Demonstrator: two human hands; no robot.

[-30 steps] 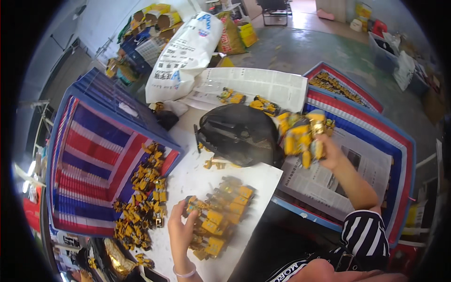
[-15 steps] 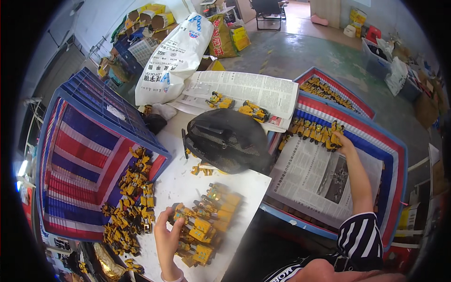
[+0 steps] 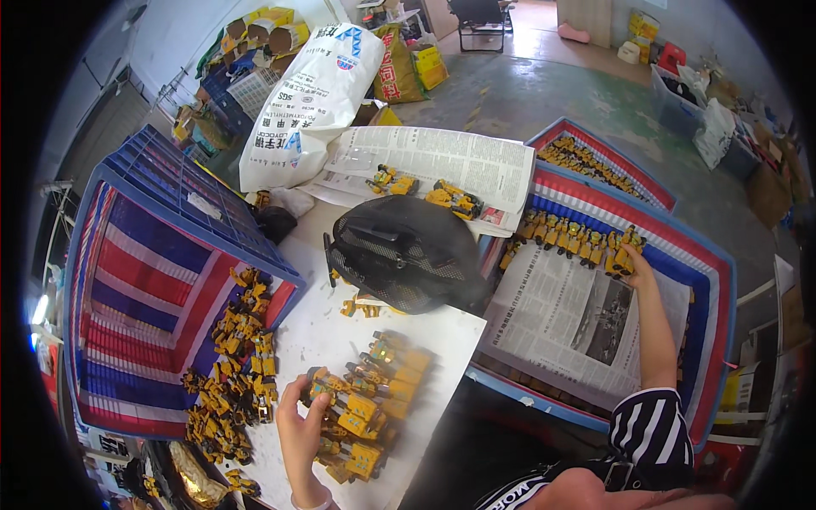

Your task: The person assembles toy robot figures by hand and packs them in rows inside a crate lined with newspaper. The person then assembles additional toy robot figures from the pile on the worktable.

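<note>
My left hand (image 3: 299, 429) is closed, thumb and fingers pinching the end of a yellow toy robot figure (image 3: 353, 412) on the white tabletop. That toy belongs to a close group of similar yellow and black figures (image 3: 395, 365), some blurred. Over to the right, my right hand (image 3: 643, 274) grips another yellow toy figure (image 3: 625, 258) at the right end of a row of toys (image 3: 568, 234). The row stands on a newspaper sheet (image 3: 531, 302) inside a blue crate (image 3: 722, 293) lined with striped cloth. My fingers partly cover both held toys.
A tipped blue crate (image 3: 140, 255) at left spills a heap of yellow toys (image 3: 229, 382) onto the table. A black mesh object (image 3: 404, 255) stands mid-table, before newspapers (image 3: 476, 157) bearing a few toys. Behind is a white sack (image 3: 310, 102). Another toy-filled crate (image 3: 586, 166) sits far right.
My right hand has moved slightly right and nearer, and the row beside it now reaches further right. My left hand stays on its toy. The whole view has shifted a little.
</note>
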